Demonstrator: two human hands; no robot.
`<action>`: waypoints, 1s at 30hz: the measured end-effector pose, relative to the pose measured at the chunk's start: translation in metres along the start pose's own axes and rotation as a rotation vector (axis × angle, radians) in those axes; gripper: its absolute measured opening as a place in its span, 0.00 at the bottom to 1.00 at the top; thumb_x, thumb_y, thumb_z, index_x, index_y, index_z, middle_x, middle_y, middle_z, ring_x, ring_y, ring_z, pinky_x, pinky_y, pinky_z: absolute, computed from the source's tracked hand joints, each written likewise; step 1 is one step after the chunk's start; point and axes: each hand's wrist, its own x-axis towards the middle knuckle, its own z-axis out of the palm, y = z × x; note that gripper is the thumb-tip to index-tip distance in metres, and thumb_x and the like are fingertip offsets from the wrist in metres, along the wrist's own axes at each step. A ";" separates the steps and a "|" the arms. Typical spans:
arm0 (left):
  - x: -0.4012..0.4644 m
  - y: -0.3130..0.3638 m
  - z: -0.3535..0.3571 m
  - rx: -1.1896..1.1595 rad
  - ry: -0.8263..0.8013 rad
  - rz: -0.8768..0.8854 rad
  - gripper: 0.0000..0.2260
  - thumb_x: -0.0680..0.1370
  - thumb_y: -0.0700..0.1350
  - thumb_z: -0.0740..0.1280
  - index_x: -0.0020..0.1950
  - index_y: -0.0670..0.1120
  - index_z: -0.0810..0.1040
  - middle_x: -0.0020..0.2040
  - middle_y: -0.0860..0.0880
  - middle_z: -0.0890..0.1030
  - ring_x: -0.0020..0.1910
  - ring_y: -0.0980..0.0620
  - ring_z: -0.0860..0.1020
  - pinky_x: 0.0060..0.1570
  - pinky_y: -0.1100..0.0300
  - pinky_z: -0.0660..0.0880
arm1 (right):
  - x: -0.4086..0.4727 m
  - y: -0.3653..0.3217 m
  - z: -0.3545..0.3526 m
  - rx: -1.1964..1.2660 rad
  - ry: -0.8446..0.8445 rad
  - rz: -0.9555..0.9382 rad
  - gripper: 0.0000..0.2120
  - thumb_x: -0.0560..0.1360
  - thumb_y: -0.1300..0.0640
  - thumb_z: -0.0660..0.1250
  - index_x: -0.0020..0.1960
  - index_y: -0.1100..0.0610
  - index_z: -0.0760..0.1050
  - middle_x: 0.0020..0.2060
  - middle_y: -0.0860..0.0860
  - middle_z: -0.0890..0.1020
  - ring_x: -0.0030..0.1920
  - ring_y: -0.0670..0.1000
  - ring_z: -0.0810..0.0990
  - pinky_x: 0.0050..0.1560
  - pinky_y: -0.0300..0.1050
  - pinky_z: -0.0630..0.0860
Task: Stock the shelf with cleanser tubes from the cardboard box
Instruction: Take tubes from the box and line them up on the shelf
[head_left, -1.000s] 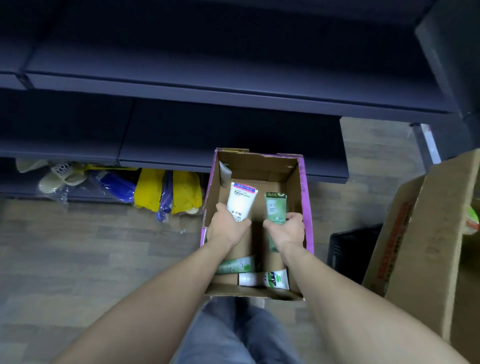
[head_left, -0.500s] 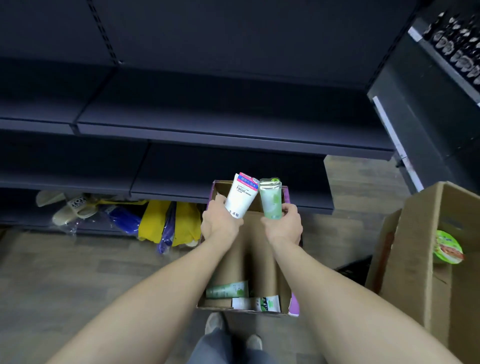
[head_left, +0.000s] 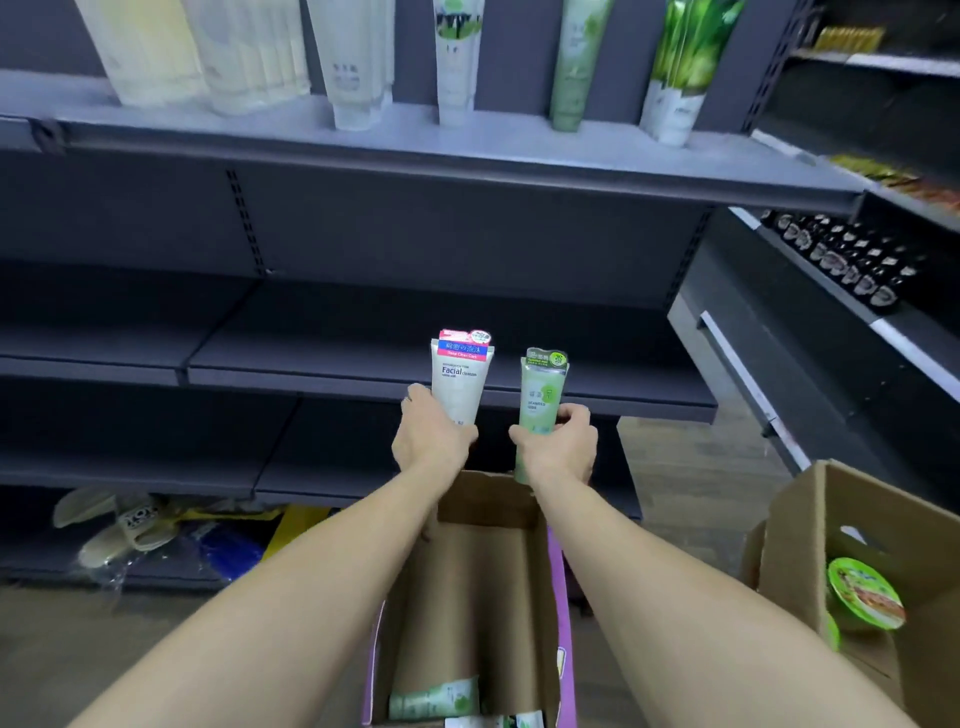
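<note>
Left hand (head_left: 434, 441) grasps a white cleanser tube (head_left: 460, 379) upright; right hand (head_left: 561, 447) grasps a green tube (head_left: 540, 400). Both are held above the cardboard box (head_left: 467, 597) (more tubes inside), before the dark shelf (head_left: 311, 358).

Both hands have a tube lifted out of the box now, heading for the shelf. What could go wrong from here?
1. The top shelf already holds standing tubes; setting new ones among them could topple one.
2. The left hand grips the white tube and the right hand the green tube low down, so either might tip on release.
</note>
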 end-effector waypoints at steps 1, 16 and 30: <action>0.003 0.008 -0.006 -0.008 0.015 0.017 0.27 0.68 0.49 0.77 0.58 0.45 0.65 0.56 0.46 0.74 0.54 0.45 0.78 0.43 0.53 0.74 | 0.002 -0.009 -0.002 0.015 0.003 -0.015 0.25 0.66 0.53 0.79 0.54 0.48 0.67 0.54 0.50 0.76 0.48 0.51 0.76 0.42 0.46 0.73; 0.025 0.128 -0.112 -0.191 0.198 0.231 0.27 0.66 0.48 0.78 0.59 0.45 0.68 0.57 0.47 0.76 0.53 0.45 0.78 0.42 0.55 0.71 | 0.013 -0.168 -0.069 0.167 0.100 -0.308 0.27 0.65 0.50 0.79 0.58 0.53 0.70 0.55 0.49 0.75 0.45 0.50 0.75 0.44 0.46 0.72; 0.029 0.171 -0.157 -0.283 0.263 0.313 0.25 0.67 0.48 0.76 0.57 0.46 0.68 0.55 0.49 0.77 0.43 0.49 0.74 0.38 0.57 0.69 | 0.014 -0.225 -0.094 0.231 0.131 -0.419 0.25 0.65 0.49 0.78 0.55 0.52 0.69 0.55 0.49 0.74 0.45 0.51 0.75 0.43 0.45 0.72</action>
